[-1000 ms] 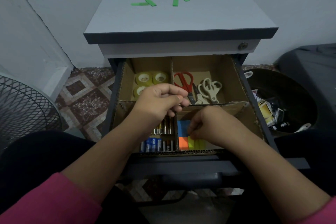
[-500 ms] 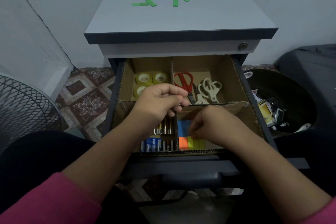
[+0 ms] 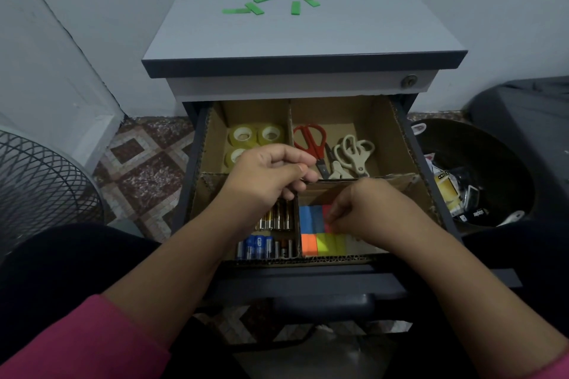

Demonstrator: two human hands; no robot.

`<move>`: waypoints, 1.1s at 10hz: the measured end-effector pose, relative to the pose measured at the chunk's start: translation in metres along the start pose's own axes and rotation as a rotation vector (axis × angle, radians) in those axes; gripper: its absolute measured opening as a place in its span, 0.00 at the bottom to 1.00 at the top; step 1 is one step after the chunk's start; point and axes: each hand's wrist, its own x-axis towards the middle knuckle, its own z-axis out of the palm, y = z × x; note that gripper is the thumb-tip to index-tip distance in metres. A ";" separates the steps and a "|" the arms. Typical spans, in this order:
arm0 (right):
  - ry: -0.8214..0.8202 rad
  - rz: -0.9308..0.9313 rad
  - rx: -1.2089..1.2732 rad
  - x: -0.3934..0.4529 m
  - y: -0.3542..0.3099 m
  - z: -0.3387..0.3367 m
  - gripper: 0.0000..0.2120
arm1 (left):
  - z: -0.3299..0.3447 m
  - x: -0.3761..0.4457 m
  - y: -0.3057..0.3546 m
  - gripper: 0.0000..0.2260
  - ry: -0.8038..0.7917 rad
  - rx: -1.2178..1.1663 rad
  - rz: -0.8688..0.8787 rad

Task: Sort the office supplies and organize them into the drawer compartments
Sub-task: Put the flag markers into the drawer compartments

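From the head view, the likeliest slip is in the near right compartment of the drawer (image 3: 197, 169), where the right hand (image 3: 366, 209) reaches down over the sticky notes (image 3: 320, 232); the pads lie edge to edge in coloured rows, so a careless nudge could, I judge, skew a neighbour or ride one pad onto the next; the cardboard dividers (image 3: 297, 218) look thin and one flap at the far edge of that compartment leans inward, so a push from the wrist could fold it further; the left hand (image 3: 268, 178) hangs above the near left compartment with the batteries (image 3: 271, 234) under it, and if it holds something small, a loose release could drop it among them, in the wrong compartment; the green strips (image 3: 268, 4) lie loose near the far edge of the cabinet top (image 3: 308, 31), not yet sorted, and a bump to the cabinet might scatter them; as for pose, the left hand is held over the middle divider, fingers curled inward with the thumb against them, and whether it pinches anything cannot be told; the right hand is bent down at the wrist, fingertips at the blue and red pads, apparently pinching or pressing one, though the contact is hidden; tape rolls (image 3: 252, 141) sit in the far left compartment, scissors (image 3: 335, 151) in the far right.
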 end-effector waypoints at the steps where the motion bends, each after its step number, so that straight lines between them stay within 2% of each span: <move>1: 0.100 0.060 -0.060 -0.003 0.010 -0.003 0.09 | -0.001 -0.001 0.000 0.07 -0.002 -0.002 -0.006; 2: 0.223 0.173 -0.210 -0.004 0.024 -0.006 0.10 | -0.001 -0.001 0.000 0.07 -0.002 -0.005 -0.005; 3: 0.218 0.227 -0.265 -0.004 0.033 -0.006 0.07 | -0.001 -0.001 0.000 0.07 -0.004 0.001 -0.001; 4: 0.146 0.222 -0.264 -0.003 0.033 0.000 0.06 | -0.001 -0.001 0.000 0.07 -0.005 0.006 0.002; 5: 0.118 0.228 -0.253 -0.002 0.030 0.002 0.07 | -0.002 -0.001 0.000 0.07 -0.009 0.008 0.003; 7: 0.103 0.224 -0.230 -0.001 0.029 0.003 0.10 | -0.002 0.000 -0.001 0.07 -0.010 0.009 0.006; 10: 0.115 0.223 -0.246 -0.011 0.027 -0.006 0.07 | -0.002 0.000 -0.001 0.07 -0.007 0.015 0.002; 11: 0.082 0.202 -0.003 -0.015 0.026 -0.019 0.07 | -0.002 0.000 0.000 0.07 -0.010 0.017 -0.002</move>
